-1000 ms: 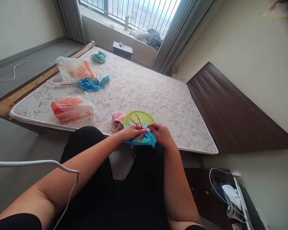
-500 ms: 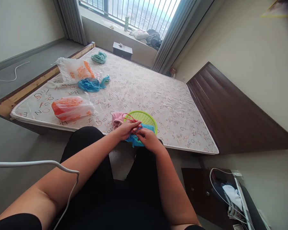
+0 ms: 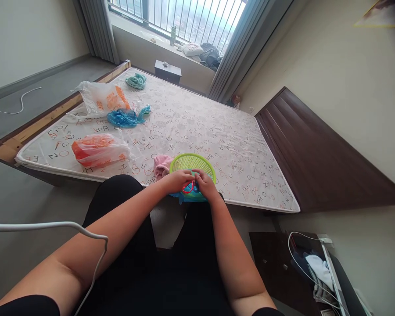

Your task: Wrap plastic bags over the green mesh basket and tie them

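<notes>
My left hand and my right hand meet at the near edge of the mattress, fingers pinched together on a thin red string. The string loops over a crumpled blue plastic bag bunched under both hands. Just behind them sits a lime-green round basket, with a pink cloth to its left.
On the mattress's left side lie an orange-filled plastic bag, a white and orange bag, another blue bag and a teal cloth. A dark headboard stands to the right. A white cable crosses my left arm.
My hands have drawn close together over the blue bag. The red string's wide loops over the basket have shrunk to a small loop between my fingers.
</notes>
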### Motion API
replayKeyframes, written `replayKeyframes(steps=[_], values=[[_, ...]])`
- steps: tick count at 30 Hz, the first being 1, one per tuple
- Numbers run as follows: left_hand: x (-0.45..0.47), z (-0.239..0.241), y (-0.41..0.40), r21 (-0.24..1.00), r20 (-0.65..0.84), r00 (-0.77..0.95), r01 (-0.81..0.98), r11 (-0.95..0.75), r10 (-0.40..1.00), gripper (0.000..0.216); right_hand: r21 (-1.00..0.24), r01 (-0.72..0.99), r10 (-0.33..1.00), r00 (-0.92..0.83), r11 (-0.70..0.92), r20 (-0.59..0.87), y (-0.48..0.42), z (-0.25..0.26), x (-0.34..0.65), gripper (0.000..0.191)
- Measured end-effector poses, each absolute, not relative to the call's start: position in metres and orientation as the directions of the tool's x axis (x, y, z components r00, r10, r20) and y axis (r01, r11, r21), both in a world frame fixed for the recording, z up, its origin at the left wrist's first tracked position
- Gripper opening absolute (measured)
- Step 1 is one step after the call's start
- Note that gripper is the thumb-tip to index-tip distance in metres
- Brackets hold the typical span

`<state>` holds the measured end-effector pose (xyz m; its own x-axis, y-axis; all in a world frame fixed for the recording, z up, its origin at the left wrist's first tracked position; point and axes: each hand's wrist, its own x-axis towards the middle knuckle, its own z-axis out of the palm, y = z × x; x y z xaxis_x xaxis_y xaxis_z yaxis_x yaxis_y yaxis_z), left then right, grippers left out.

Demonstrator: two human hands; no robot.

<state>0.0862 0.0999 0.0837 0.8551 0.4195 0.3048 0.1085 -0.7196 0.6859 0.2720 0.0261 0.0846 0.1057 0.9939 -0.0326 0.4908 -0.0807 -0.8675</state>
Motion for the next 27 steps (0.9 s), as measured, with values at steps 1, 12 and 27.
replayKeyframes(steps=[1,12,27], values=[[0.086,0.083,0.101,0.67,0.329,0.848,0.101,-0.735,0.417,0.024,-0.882,0.462,0.994,0.098,-0.089,-0.049,0.026,0.081,0.275,0.04],[0.094,0.08,0.093,0.494,0.508,0.81,0.007,-0.869,0.295,0.03,-0.958,-0.236,0.959,0.194,-0.161,-0.209,0.026,0.072,0.269,0.039],[0.095,0.08,0.088,0.58,0.426,0.866,-0.037,-0.814,0.264,0.024,-1.0,-0.02,0.958,0.285,-0.003,-0.009,0.024,0.085,0.28,0.034]])
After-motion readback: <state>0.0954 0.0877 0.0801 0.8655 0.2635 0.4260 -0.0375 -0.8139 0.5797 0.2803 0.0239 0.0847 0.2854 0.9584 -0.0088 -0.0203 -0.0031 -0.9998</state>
